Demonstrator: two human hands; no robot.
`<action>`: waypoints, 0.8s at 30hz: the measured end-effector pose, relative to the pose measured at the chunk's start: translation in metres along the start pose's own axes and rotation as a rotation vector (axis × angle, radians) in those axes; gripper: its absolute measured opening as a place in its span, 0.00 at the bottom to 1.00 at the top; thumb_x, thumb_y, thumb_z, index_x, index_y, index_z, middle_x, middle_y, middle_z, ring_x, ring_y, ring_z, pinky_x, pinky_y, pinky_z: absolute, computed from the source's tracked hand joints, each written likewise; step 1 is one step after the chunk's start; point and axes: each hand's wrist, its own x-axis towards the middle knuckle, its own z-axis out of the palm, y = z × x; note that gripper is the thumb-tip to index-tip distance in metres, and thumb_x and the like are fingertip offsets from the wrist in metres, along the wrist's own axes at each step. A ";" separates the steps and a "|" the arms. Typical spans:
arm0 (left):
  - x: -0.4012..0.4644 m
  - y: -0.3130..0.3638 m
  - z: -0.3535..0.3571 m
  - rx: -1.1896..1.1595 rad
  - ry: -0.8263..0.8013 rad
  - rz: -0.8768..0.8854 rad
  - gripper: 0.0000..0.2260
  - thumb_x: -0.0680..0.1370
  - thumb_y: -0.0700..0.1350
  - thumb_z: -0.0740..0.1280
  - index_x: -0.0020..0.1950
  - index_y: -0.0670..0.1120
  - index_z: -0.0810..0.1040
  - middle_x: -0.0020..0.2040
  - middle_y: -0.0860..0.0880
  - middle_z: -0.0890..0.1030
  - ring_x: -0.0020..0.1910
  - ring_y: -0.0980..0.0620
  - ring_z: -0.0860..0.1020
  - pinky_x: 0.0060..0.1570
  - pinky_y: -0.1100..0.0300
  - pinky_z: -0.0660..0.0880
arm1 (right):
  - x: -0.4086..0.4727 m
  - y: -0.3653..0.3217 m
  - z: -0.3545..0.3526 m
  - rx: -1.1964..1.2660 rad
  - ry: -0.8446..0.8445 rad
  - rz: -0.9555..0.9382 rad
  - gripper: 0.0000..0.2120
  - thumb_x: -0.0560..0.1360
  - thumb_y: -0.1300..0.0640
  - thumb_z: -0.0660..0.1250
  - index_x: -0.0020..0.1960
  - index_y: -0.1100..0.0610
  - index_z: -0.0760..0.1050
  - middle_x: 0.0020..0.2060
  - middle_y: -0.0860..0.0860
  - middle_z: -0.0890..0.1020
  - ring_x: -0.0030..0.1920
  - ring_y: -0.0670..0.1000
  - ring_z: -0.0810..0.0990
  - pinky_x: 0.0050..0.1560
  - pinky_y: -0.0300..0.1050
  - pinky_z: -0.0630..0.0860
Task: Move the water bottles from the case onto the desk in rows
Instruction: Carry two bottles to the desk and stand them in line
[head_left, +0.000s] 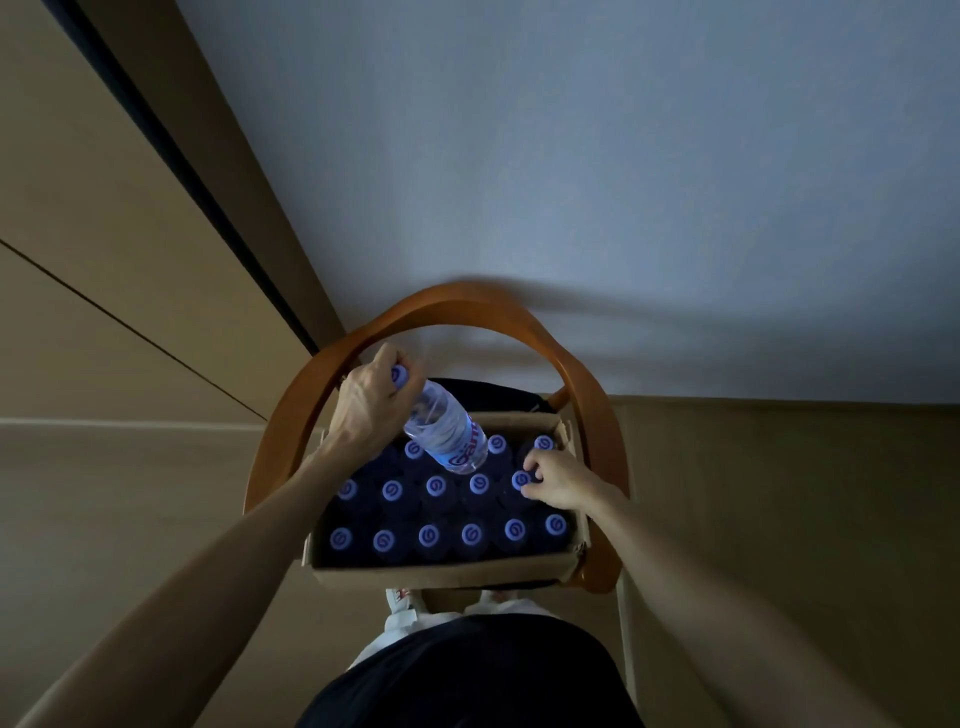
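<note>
An open cardboard case (441, 574) sits on a wooden chair and holds several upright water bottles with pale blue caps. My left hand (371, 402) grips one clear bottle (447, 434) by its cap end and holds it tilted above the case's far left corner. My right hand (556, 480) pinches the cap of a bottle (521, 480) that stands in the case's middle row at the right. No desk shows in the head view.
The chair's curved orange-brown backrest (457, 306) arches around the case on the far side. A pale wall rises behind it, and wooden panels with a dark gap stand at the left. My feet show below the case on the tan floor.
</note>
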 end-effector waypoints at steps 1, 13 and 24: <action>-0.002 -0.002 0.001 -0.005 0.004 -0.019 0.09 0.79 0.48 0.64 0.41 0.48 0.70 0.30 0.52 0.76 0.30 0.54 0.75 0.26 0.66 0.68 | -0.001 0.004 0.007 -0.025 -0.036 0.026 0.19 0.78 0.51 0.68 0.66 0.55 0.71 0.60 0.55 0.77 0.57 0.54 0.78 0.57 0.51 0.76; -0.012 -0.002 -0.004 -0.038 0.053 -0.111 0.09 0.79 0.48 0.65 0.41 0.47 0.70 0.31 0.49 0.76 0.29 0.52 0.73 0.27 0.61 0.69 | 0.012 0.009 0.040 -0.606 -0.289 0.087 0.15 0.79 0.54 0.61 0.65 0.52 0.71 0.63 0.55 0.75 0.61 0.58 0.76 0.57 0.52 0.73; -0.014 -0.009 -0.018 -0.043 0.082 -0.096 0.09 0.78 0.51 0.64 0.41 0.50 0.69 0.31 0.53 0.75 0.31 0.55 0.74 0.29 0.68 0.69 | 0.004 0.002 0.022 -0.467 -0.335 0.093 0.15 0.75 0.43 0.67 0.53 0.54 0.73 0.57 0.54 0.76 0.53 0.55 0.77 0.47 0.48 0.72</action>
